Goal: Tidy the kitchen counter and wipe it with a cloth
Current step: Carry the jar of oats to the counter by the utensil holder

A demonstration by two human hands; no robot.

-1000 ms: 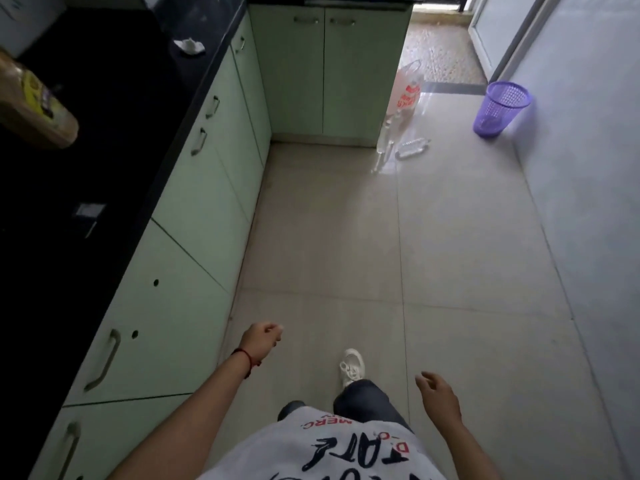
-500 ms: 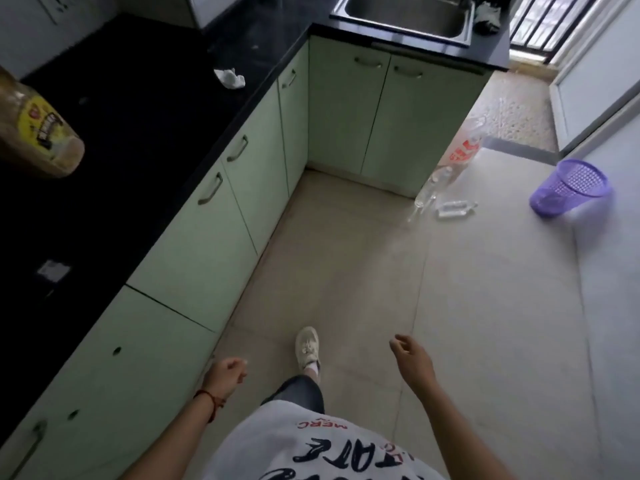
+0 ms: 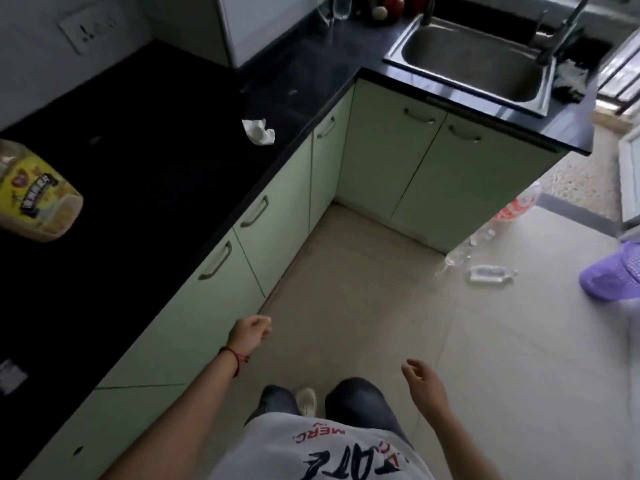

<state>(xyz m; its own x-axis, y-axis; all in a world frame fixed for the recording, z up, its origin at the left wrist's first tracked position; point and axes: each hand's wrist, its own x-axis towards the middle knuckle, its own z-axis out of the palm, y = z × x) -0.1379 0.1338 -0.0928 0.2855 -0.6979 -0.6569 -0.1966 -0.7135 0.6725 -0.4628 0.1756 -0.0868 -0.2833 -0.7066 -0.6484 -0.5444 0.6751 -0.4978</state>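
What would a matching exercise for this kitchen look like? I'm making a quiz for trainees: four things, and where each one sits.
Things:
1. crumpled white tissue
2. purple basket
3. yellow-labelled jar
4. dark cloth

Places:
A. on the floor at the right edge
B. beside the sink, to its right, near the tap
C. on the black counter near the inner corner
D. at the left edge of the counter

Pairs: 1-C, 2-A, 3-D, 4-B
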